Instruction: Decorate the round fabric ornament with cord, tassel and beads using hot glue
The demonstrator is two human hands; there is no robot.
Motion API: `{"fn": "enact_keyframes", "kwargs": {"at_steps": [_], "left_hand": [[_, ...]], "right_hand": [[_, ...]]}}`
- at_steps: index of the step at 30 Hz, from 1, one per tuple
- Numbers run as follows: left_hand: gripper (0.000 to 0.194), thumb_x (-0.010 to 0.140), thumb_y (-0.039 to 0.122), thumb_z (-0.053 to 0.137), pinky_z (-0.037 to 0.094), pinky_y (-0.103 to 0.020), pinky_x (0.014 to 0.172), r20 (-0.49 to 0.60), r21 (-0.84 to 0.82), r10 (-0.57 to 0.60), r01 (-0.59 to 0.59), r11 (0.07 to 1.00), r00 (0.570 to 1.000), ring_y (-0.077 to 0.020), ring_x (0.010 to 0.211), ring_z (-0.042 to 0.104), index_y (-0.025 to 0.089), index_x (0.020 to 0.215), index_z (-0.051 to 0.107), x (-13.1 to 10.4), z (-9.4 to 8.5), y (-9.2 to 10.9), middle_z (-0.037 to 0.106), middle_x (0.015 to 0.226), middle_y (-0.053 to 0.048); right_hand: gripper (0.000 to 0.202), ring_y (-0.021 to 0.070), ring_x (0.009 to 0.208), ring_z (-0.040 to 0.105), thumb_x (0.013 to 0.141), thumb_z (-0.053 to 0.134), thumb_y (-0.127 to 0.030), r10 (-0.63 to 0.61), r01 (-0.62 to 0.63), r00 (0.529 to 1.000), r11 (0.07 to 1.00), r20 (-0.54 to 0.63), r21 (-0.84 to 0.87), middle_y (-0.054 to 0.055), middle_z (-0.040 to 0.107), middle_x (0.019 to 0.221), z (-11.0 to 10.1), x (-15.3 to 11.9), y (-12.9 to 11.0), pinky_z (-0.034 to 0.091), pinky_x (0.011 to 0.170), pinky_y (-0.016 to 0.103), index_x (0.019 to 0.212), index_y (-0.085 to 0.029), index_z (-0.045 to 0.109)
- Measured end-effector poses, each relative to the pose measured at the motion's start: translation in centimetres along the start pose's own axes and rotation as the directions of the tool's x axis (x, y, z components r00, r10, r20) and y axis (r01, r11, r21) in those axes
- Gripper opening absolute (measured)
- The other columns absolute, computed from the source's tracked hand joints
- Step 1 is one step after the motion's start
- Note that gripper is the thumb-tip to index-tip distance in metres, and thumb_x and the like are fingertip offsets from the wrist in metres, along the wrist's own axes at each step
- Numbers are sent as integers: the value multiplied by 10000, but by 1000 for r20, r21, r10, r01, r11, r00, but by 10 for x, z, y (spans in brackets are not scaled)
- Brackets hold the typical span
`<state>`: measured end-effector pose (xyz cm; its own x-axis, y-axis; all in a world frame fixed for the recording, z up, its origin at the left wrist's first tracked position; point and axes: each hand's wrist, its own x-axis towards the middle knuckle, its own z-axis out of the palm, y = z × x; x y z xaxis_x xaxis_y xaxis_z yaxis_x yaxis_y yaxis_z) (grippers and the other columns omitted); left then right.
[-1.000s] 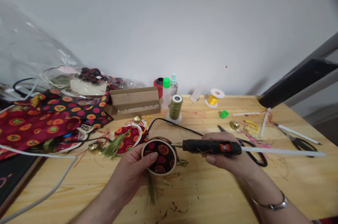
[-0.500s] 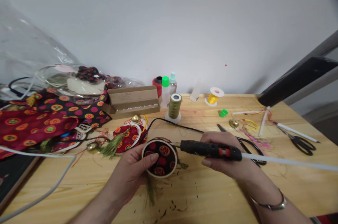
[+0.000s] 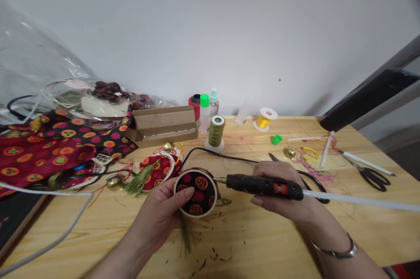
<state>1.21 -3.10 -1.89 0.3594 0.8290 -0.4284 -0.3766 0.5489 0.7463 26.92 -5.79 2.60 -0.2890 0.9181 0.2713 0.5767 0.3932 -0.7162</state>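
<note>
My left hand (image 3: 159, 211) grips round fabric hoop (image 3: 201, 196), thumb on face, other fingers mostly hidden; my right hand (image 3: 288, 206) curls around glue gun (image 3: 256, 186). Gun's long axis sideways, nozzle (image 3: 221, 179) leftward at hoop's upper-right rim; contact unclear.

The pale-rimmed round ornament (image 3: 201, 198) in the left hand (image 3: 161, 210) is black with orange-and-magenta motifs; the glue gun (image 3: 252, 185) in the right hand (image 3: 293, 210), black and red.

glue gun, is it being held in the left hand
No, the right hand grips the glue gun, while the left hand holds the round fabric piece.
</note>
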Motion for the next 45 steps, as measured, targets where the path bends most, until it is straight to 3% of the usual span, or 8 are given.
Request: {"fn": "enact_keyframes", "kwargs": {"at_steps": [6, 20, 37, 45], "left_hand": [[241, 601, 242, 849, 554, -242, 643, -21, 21, 8, -8, 1000, 1000, -178, 654, 704, 148, 809, 773, -2, 0, 1, 781, 762, -87], [210, 632, 226, 834, 563, -239, 641, 83, 122, -47, 36, 992, 995, -170, 652, 699, 165, 827, 781, -5, 2, -1, 780, 761, -66], [297, 596, 233, 851, 554, -246, 618, 43, 102, -31, 27, 994, 999, -191, 653, 707, 162, 876, 782, -3, 4, 1, 779, 739, -77], [242, 601, 228, 848, 556, -244, 625, 20, 63, -22, 21, 998, 1000, -189, 667, 711, 159, 824, 781, -3, 5, 2, 776, 724, -68]], "right_hand": [[275, 130, 519, 496, 741, 687, -425, 14, -14, 1000, 1000, -2, -10, 0, 558, 567, 0, 0, 0, 360, 487, 248, 632, -189, 595], [323, 114, 520, 476, 753, 670, -468, 19, -19, 1000, 1000, 12, -2, -6, 549, 567, 1, 0, 0, 351, 493, 232, 645, -171, 604], [301, 123, 517, 485, 734, 672, -445, -6, 6, 1000, 1000, 23, 6, 6, 563, 567, -3, 0, 6, 355, 499, 244, 624, -174, 599], [281, 127, 510, 485, 725, 685, -419, -18, 19, 999, 1000, 33, -22, 5, 559, 560, -4, -1, 6, 341, 499, 251, 614, -180, 587]]}}
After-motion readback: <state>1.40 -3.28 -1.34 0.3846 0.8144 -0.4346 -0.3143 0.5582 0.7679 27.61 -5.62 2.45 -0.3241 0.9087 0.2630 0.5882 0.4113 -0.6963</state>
